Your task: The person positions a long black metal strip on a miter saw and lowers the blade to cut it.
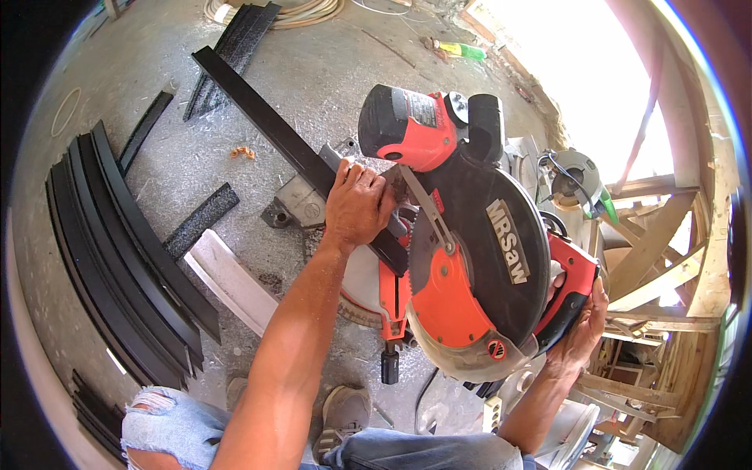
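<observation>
A red and black miter saw stands on the floor in front of me, its head raised and tilted over the base. My right hand is wrapped round the saw's red and black handle. With my left hand I grip a long black profile bar that lies across the saw base. The bar's near end sits close to the toothed blade; I cannot tell whether they touch. The left thumb is partly hidden.
Several long black profiles lie stacked at the left, with a white strip and short black offcuts beside them. Behind are a coiled hose and a green bottle. A small circular saw and wooden framing stand at the right.
</observation>
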